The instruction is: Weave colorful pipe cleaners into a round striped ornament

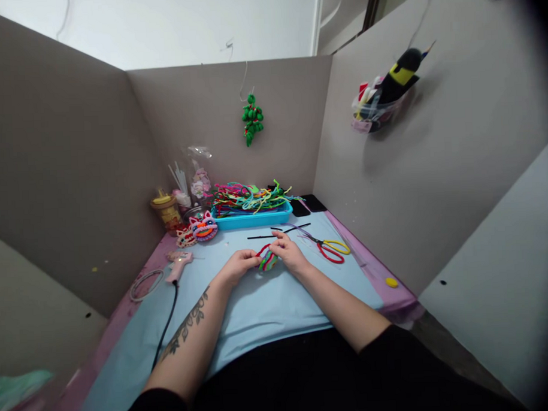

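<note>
Between my two hands is a small multicoloured pipe cleaner piece (268, 261), striped in green, red and purple. A red pipe cleaner strand arches along its top. My left hand (241, 265) pinches the piece at its left side, thumb and fingers closed. At its upper right, my right hand (288, 252) grips it with bent fingers; part of the piece is hidden behind them. Just beyond the hands lie short black pipe cleaner strips (260, 237). Scissors (332, 249) with red and yellow handles rest to the right of my right hand.
A blue tray (252, 220) heaped with coloured pipe cleaners stands at the back. To the left are a pink glue gun (179, 266) with a black cord and lion-face pieces (204, 227). Grey panels enclose the table. A yellow disc (391, 282) lies near the right edge.
</note>
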Demonstrator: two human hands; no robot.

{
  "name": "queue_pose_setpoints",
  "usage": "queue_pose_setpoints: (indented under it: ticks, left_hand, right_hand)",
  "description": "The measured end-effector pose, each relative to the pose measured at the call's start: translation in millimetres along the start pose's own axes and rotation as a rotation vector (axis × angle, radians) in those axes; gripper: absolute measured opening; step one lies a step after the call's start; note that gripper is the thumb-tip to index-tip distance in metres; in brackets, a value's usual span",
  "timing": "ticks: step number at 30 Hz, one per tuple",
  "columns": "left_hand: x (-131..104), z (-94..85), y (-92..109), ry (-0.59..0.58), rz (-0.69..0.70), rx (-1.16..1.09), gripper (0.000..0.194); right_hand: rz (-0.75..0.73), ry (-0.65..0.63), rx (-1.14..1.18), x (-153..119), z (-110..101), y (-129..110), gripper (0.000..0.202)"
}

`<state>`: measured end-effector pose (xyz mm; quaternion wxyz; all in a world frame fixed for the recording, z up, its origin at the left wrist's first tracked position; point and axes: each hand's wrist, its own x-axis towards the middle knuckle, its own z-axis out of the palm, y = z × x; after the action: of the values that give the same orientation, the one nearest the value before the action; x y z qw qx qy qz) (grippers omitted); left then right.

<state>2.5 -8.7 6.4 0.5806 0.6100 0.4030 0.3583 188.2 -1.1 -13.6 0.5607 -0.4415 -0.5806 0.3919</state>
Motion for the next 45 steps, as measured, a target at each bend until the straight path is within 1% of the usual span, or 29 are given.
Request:
queue_pose_setpoints:
  ticks: [4, 8, 12, 15, 18, 21, 23, 24, 25, 27, 29, 30, 31, 33, 35, 38, 41, 45]
  left_hand:
    - [-1.5, -0.7, 0.5, -0.036, -0.007, -0.028, 0.022]
    - [-0.5, -1.1, -1.3, -0.052, 0.002, -0.046, 0.029]
    - [1.7, -1.9, -6.9, -0.075, -0.013, 0.046, 0.033]
    - [2.7, -2.8, -9.1, -0.058, -0.031, 0.101, 0.035]
    - [2.7, -3.1, -7.6, -0.064, -0.006, 0.032, 0.038]
    - [2.9, -3.8, -6.3, -0.087, 0.037, -0.052, 0.042]
    - [3.8, -5.1, -7.3, -0.044, 0.044, -0.058, 0.04]
    - [4.5, -6.0, -8.1, -0.008, 0.041, -0.069, 0.039]
    - [5.2, -6.9, -8.7, 0.032, 0.036, -0.095, 0.038]
    - [6.3, -8.1, -8.9, 0.102, 0.023, -0.187, 0.036]
    - [6.2, -7.7, -7.2, 0.127, 0.024, -0.301, 0.035]
    - [5.7, -6.6, -6.0, 0.115, 0.034, -0.355, 0.035]
    - [4.9, -5.1, -4.6, 0.09, 0.047, -0.405, 0.035]
    - [2.8, -1.2, -2.3, 0.025, 0.07, -0.48, 0.035]
    - [1.0, 2.5, -0.9, -0.036, 0.067, -0.508, 0.035]
    - [0.2, 4.8, -0.9, -0.075, 0.017, -0.502, 0.034]
    - [1.7, 3.6, -2.5, -0.038, -0.045, -0.468, 0.033]
    - [3.3, 2.1, -4.6, 0.055, -0.055, -0.42, 0.032]
  right_hand:
    - [-0.026, 0.009, -0.036, 0.4, 0.5, 2.0, 0.021]
    - [-0.03, -0.003, -0.081, -0.3, 1.1, 2.0, 0.017]
    - [-0.099, 0.004, -0.176, -4.7, 3.4, -1.5, 0.013]
    - [-0.125, 0.007, -0.22, -7.3, 4.6, -4.9, 0.013]
    - [-0.143, 0.021, -0.271, -9.0, 5.6, -8.1, 0.014]
    - [-0.211, 0.025, -0.363, -12.0, 7.3, -11.8, 0.015]
    - [-0.27, 0.015, -0.404, -14.5, 7.8, -14.2, 0.014]
    - [-0.3, 0.026, -0.409, -15.4, 7.5, -14.9, 0.016]
    - [-0.329, 0.052, -0.409, -16.0, 6.9, -15.1, 0.023]
    - [-0.371, 0.138, -0.394, -15.8, 5.1, -12.8, 0.047]
    - [-0.367, 0.193, -0.362, -14.1, 4.2, -7.1, 0.068]
    - [-0.343, 0.182, -0.333, -13.0, 4.5, -3.4, 0.076]
    - [-0.31, 0.144, -0.295, -11.9, 5.4, 0.4, 0.082]
    - [-0.238, 0.027, -0.217, -10.7, 8.5, 6.2, 0.09]
    - [-0.217, -0.034, -0.209, -11.0, 11.6, 7.6, 0.09]
    - [-0.261, -0.049, -0.283, -13.4, 13.4, 2.1, 0.078]
    - [-0.328, -0.096, -0.333, -15.4, 12.5, -4.4, 0.07]
    - [-0.408, -0.138, -0.383, -15.6, 11.8, -5.9, 0.068]
